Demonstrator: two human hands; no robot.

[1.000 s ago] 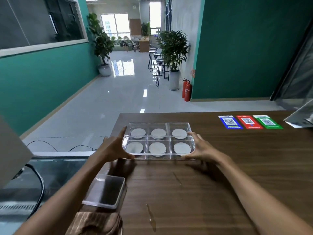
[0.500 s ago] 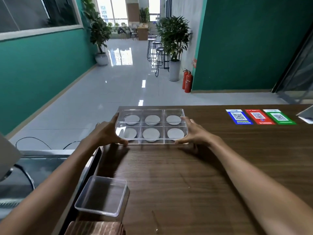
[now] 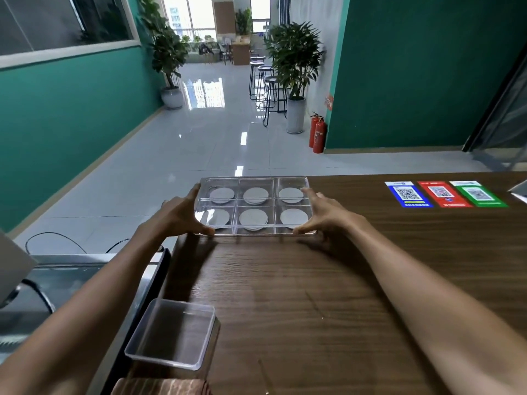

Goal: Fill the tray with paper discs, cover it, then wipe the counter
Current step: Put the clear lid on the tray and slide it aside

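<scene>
The clear tray point(image 3: 254, 207) stands at the far left corner of the wooden bench point(image 3: 313, 295), and both hands hold it by its short sides. The left hand point(image 3: 178, 216) grips the left side, with the thumb at the near corner and the fingers stretched along the wall toward the far edge. The right hand point(image 3: 319, 215) does the same on the right side. Held from both ends like this, the tray stays level, so I think the paper discs point(image 3: 253, 219) do not slide out of their compartments. There are six compartments in two rows, and each one shows a grey disc. A clear cover seems to lie on top already, but the plastic is transparent and I cannot be sure. The tray is close to the far edge, perhaps to leave the middle of the bench free for wiping.

Near the left elbow, close to the person, an empty clear box point(image 3: 174, 333) stands at the left edge of the bench. Just under it, at the lower edge of the view, lies something brown point(image 3: 159, 387), maybe a cloth for wiping.

Well to the right of the right hand, three stickers point(image 3: 445, 193) lie flat on the bench: blue, red and green, each with a QR code. Their small text is too blurred to read. I see no other readable writing or brand.
</scene>
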